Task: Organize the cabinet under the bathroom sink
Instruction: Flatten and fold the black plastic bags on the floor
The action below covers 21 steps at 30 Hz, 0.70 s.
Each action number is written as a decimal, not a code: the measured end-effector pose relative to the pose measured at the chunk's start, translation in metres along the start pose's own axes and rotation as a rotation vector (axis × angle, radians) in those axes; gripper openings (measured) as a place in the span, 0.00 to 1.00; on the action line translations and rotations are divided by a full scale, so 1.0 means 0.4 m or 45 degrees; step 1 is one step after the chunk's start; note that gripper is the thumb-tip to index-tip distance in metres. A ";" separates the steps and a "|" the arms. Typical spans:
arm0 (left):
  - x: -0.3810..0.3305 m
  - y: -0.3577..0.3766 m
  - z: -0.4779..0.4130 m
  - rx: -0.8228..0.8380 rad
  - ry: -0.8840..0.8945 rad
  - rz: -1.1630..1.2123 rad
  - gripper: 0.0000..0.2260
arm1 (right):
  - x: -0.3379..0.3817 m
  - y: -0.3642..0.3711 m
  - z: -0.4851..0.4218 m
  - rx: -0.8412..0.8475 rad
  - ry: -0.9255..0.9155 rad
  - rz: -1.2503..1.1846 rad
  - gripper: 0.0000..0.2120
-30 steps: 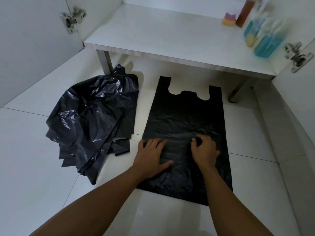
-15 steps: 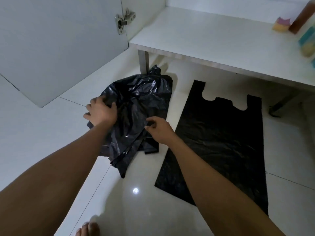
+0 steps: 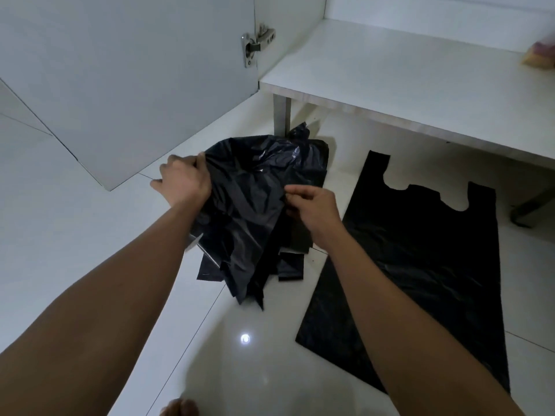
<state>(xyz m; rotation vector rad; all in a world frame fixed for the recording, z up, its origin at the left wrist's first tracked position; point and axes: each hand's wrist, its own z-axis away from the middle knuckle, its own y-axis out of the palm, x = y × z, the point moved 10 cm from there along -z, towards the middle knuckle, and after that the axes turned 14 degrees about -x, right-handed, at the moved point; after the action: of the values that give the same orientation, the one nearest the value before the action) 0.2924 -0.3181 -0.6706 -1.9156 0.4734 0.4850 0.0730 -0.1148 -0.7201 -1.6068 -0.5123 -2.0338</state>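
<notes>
A crumpled pile of black plastic bags point(image 3: 255, 205) lies on the white floor in front of the cabinet. My left hand point(image 3: 183, 178) grips the pile's upper left edge. My right hand point(image 3: 312, 205) pinches a fold of plastic on the pile's right side. To the right, a single black bag point(image 3: 420, 265) lies spread flat on the tiles, handles toward the cabinet; neither hand touches it.
The white cabinet shelf point(image 3: 390, 85) stands on a metal leg point(image 3: 281, 115) just behind the pile. The open cabinet door point(image 3: 120, 70) with its hinge point(image 3: 255, 46) is at the left. A pink-yellow sponge point(image 3: 539, 55) sits at the shelf's far right. Toes point(image 3: 178, 408) show at the bottom edge.
Both hands left the flat bag and moved left to the crumpled pile, now gripping it. The camera turned left, so the bottles on the shelf went out of view.
</notes>
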 end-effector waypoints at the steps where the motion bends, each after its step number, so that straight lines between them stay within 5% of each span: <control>1: -0.017 -0.011 -0.010 -0.013 0.046 -0.007 0.21 | 0.032 0.000 -0.011 0.027 -0.103 0.064 0.09; 5: -0.073 -0.039 -0.030 0.051 0.125 0.118 0.15 | 0.139 0.018 -0.023 0.041 -0.546 0.401 0.09; 12: -0.177 -0.108 -0.067 0.080 -0.054 0.592 0.14 | 0.245 0.012 -0.008 -0.179 -1.058 0.816 0.10; 16: -0.207 -0.169 -0.127 -0.019 -0.180 0.723 0.14 | 0.325 -0.058 -0.022 -0.281 -0.901 0.421 0.11; 18: -0.230 -0.168 -0.135 0.081 -0.338 1.021 0.11 | 0.376 -0.052 -0.002 -0.315 -1.148 0.682 0.13; 21: -0.299 -0.173 -0.109 0.313 -0.482 1.451 0.14 | 0.424 -0.074 -0.008 -0.403 -1.223 0.775 0.16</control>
<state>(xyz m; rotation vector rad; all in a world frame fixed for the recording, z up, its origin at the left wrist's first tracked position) 0.2339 -0.3206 -0.5379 -1.1195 1.2867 1.4028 0.0222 -0.1177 -0.5556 -2.5050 0.0337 -0.8454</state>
